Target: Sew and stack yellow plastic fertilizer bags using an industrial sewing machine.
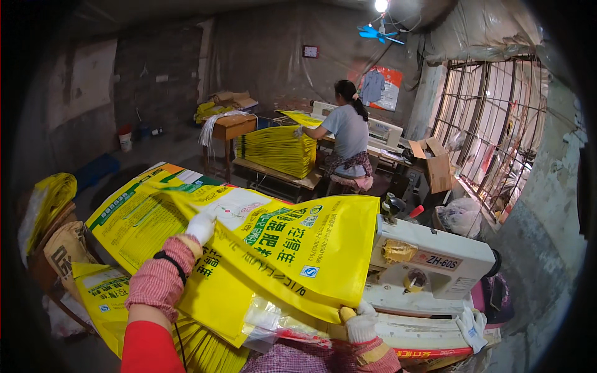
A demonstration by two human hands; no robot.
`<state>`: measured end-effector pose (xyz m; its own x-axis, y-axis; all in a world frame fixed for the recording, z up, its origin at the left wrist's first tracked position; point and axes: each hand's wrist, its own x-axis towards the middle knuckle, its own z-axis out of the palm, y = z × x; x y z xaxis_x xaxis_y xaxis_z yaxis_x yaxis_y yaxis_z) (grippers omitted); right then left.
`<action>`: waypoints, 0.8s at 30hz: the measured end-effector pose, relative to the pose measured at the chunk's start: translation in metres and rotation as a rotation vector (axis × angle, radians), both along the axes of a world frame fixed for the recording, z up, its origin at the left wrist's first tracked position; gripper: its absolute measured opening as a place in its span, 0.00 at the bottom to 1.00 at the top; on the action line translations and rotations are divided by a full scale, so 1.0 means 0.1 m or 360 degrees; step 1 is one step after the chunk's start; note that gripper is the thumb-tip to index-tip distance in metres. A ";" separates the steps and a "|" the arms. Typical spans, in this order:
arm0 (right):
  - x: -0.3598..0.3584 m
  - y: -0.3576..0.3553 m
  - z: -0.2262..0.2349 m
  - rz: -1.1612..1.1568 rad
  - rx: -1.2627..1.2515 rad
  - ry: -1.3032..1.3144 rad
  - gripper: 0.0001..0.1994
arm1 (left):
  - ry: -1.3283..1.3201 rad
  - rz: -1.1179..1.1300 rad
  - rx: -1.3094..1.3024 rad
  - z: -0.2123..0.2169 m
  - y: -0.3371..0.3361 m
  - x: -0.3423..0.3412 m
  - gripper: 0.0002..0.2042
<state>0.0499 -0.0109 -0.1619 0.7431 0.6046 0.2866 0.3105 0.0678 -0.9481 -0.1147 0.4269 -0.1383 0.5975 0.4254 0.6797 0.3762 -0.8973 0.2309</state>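
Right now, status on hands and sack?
Left hand gripping yellow printed sack. Right hand gripping its lower-right corner. White sewing machine close at right.

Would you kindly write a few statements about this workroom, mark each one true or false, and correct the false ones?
1. The left hand and the right hand both hold a yellow bag. True.
2. A sewing machine stands at the left edge of the picture. False: the white sewing machine is on the right.
3. A fan with blue blades hangs near a lit bulb. True.
4. The co-worker is standing, empty-handed, at the barred window. False: the co-worker is seated, with a hand at yellow sheeting.
5. A cardboard box with raised flaps is near the barred window. True.
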 end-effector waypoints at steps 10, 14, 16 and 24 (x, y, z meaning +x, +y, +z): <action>0.12 0.09 0.01 -0.0153 0.0650 0.1064 0.17 | 0.0428 0.0134 0.0010 1.11 -0.49 -0.21 0.12; 0.20 0.29 -0.36 0.0019 0.0709 0.1158 0.14 | 0.0000 0.1047 -0.0230 0.00 -0.16 -1.03 0.18; 0.12 0.34 -0.21 0.0083 0.0717 0.1116 0.14 | -0.0154 0.1794 -0.0996 -0.25 -0.15 -1.25 0.23; 0.14 0.09 -0.28 0.0106 0.0634 0.1051 0.17 | -0.2632 0.0699 -0.1636 -1.51 0.87 -2.35 0.22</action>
<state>0.0635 -0.0017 -0.1895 0.8014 0.5981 0.0019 -0.3275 0.4414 -0.8354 -0.3494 0.5139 -0.2896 -0.4735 0.8606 -0.1875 -0.5861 -0.1489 0.7964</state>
